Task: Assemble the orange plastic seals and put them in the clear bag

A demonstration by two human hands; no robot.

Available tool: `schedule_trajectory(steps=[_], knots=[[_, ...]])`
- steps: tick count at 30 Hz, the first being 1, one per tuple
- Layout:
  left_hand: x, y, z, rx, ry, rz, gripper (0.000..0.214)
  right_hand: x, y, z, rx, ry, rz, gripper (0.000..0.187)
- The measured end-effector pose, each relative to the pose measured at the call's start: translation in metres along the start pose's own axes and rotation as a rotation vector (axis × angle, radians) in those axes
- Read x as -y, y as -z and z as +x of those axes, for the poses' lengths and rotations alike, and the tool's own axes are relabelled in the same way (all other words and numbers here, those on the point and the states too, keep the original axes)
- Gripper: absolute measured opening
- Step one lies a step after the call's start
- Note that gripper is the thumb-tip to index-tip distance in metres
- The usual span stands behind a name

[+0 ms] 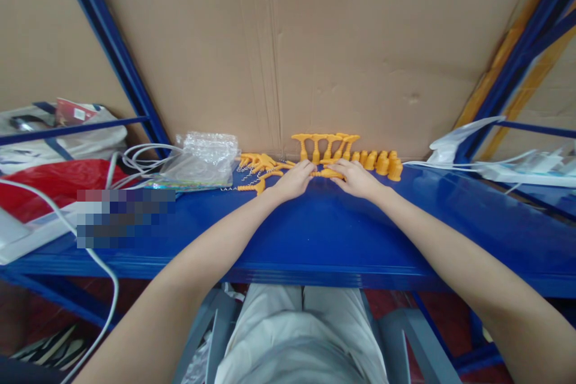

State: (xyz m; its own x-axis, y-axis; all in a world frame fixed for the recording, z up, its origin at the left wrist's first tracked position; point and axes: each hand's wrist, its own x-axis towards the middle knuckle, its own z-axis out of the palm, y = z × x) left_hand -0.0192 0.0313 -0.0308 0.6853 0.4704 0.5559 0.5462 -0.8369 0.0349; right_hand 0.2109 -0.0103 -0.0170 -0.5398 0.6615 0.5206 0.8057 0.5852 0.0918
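My left hand [297, 181] is closed at the left end of an orange corkscrew [327, 173] lying level just above the blue table. From the other side, my right hand [356, 179] has its fingers curled round the same piece, which they partly cover. Left of my left hand lies a loose heap of orange corkscrews [261, 162] with bare metal spirals. Several T-handled corkscrews [316, 145] stand upright behind my hands, their lower parts in orange sleeves. Beside my right hand, orange sleeves [382, 164] stand in rows.
A clear plastic bag [204, 159] lies left of the heap, near white cables [148, 150] and a red bag [54, 183]. Cardboard [360, 42] walls off the back of the blue table [310, 240]. At right are a white plastic bag [454, 141] and a power strip [535, 171].
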Motion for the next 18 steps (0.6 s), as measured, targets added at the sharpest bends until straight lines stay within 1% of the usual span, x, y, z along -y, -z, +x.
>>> schedule_trajectory(steps=[3, 6, 10, 13, 16, 18], knots=[[0.006, 0.000, -0.001, -0.026, 0.002, -0.034, 0.016, -0.001, 0.000, 0.000, -0.002, -0.030, 0.019, 0.038], [0.010, 0.002, -0.001, -0.022, 0.015, -0.024, 0.018, -0.004, -0.002, -0.001, -0.025, -0.031, 0.036, 0.038], [0.006, 0.007, -0.002, -0.021, 0.045, 0.066, 0.020, -0.005, -0.005, -0.001, -0.037, -0.018, 0.066, 0.038], [-0.004, 0.012, -0.001, -0.018, 0.169, 0.168, 0.021, -0.003, -0.006, -0.001, -0.029, -0.031, 0.081, 0.037], [-0.015, 0.015, 0.000, 0.038, 0.349, 0.224, 0.025, -0.001, -0.008, 0.000, -0.041, -0.047, 0.087, 0.036], [-0.019, 0.016, 0.002, 0.084, 0.423, 0.247, 0.027, -0.001, -0.010, 0.001, -0.052, -0.051, 0.093, 0.036]])
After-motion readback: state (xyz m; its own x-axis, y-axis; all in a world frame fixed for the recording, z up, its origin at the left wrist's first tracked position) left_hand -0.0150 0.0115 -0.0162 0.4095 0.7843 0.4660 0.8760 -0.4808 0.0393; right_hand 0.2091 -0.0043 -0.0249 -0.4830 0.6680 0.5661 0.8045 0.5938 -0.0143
